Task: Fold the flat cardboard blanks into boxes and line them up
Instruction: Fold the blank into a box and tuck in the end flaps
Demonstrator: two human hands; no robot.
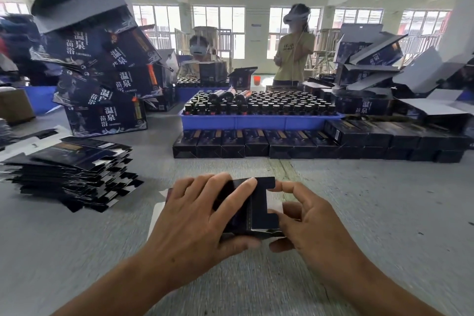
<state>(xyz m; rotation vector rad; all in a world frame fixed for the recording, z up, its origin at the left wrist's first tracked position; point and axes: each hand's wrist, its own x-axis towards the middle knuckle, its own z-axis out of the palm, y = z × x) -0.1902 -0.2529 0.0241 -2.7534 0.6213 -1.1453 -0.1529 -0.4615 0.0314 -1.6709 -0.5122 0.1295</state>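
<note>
I am gripping a dark cardboard box between my left hand and right hand, with the flat blanks lying far left of them.

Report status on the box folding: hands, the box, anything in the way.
Left hand and right hand both gripping half-folded box. End flap not yet closed. Table around it unobstructed.

On the table, a stack of flat blanks lay at the left. Behind it rose a pile of large cartons. A row of folded boxes stood ahead, before a tray holding bottles. Open cartons were heaped at the right.
</note>
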